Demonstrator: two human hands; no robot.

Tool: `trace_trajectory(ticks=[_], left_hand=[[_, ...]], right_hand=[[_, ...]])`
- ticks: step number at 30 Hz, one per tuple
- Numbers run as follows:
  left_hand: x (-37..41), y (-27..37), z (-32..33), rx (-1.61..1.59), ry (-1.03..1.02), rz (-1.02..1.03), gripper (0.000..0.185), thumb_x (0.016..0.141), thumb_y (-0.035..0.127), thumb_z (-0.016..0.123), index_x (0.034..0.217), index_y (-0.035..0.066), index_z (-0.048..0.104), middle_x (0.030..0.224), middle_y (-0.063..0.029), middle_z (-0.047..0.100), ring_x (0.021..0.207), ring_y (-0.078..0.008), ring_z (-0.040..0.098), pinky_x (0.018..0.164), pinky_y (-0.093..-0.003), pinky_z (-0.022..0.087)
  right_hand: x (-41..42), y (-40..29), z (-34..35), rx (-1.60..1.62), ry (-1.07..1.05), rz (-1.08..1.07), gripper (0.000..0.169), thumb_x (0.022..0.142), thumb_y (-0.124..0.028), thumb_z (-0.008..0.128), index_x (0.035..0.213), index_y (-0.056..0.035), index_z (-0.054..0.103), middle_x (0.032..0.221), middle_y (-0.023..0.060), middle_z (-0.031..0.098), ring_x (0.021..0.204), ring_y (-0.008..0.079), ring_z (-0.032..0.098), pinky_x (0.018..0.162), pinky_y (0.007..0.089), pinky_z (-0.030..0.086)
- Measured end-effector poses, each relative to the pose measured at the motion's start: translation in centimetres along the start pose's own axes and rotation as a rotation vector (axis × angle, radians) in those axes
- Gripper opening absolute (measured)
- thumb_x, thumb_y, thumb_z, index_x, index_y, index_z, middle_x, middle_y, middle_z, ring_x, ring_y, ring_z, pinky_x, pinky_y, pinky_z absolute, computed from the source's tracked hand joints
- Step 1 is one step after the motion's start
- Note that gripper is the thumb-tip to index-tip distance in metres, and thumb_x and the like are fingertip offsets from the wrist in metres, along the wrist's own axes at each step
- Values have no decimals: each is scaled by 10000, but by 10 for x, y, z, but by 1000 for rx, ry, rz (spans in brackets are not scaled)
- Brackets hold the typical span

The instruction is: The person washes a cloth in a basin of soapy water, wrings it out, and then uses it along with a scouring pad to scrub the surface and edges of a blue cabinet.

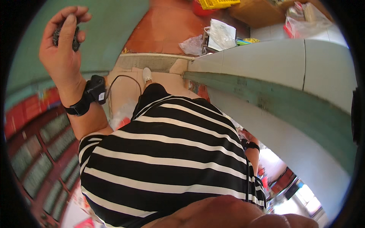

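Note:
My left hand [64, 37] is raised at the upper left, its fingers and thumb closed around a dark steel wool scrubber [76, 40]. A black strapped device [96, 89] with a cable sits on the left wrist. The hand is in front of a green surface [105, 31]; contact with it cannot be told. At the right, my right hand [247, 136] hangs low beside the striped shirt [171, 148], wearing a black wrist strap [252, 145]. It is small, blurred and partly hidden, so whether it holds anything cannot be told.
A long, pale tiled ledge [265, 59] with a green band runs along the right. Ahead, a plastic bag [192, 45] and a yellow crate [219, 3] are near a reddish floor [159, 28]. Dark red framed panels [45, 148] stand at the left.

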State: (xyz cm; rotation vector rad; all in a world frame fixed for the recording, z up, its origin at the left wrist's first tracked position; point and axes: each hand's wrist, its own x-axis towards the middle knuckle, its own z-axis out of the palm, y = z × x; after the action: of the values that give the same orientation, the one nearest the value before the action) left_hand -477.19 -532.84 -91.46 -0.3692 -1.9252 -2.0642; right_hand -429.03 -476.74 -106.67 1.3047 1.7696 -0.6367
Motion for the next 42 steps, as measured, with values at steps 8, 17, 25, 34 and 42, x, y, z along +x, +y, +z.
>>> trace_trajectory(ticks=[8,17,25,34,42], left_hand=[[228,-172,-44,205,-65,-335,145,881,125,594,979,20,604,940,-62,655,827,-102,611,558,-181,393],[415,-331,38,267,-350,-473,173,863,198,609,972,62,608,920,-17,647,794,-66,595,550,-181,387],[555,-477,206,246,-631,-591,191,838,203,623,967,65,591,831,10,609,713,-64,585,507,-187,397],[715,-640,362,459,-813,-628,193,823,210,613,868,22,598,692,-40,599,611,-91,578,506,-250,449],[849,-821,469,882,-1190,-322,356,730,310,615,889,-8,631,884,-241,630,877,-386,604,793,-430,475]], right_hand=[[-47,-182,64,-73,-31,120,220,707,-242,642,729,-25,618,625,19,573,588,126,509,549,303,408],[27,-229,126,-626,-250,-632,204,758,-148,525,959,-161,553,936,77,602,886,284,621,701,375,524],[109,-434,15,-5,-196,35,184,769,-162,529,951,-151,556,917,73,602,870,275,618,693,371,519],[228,-640,-193,228,-121,115,167,781,-178,533,941,-139,560,896,68,601,851,265,614,685,366,513],[329,-845,-336,481,20,119,157,792,-192,536,933,-129,564,877,64,600,834,255,611,678,362,508]])
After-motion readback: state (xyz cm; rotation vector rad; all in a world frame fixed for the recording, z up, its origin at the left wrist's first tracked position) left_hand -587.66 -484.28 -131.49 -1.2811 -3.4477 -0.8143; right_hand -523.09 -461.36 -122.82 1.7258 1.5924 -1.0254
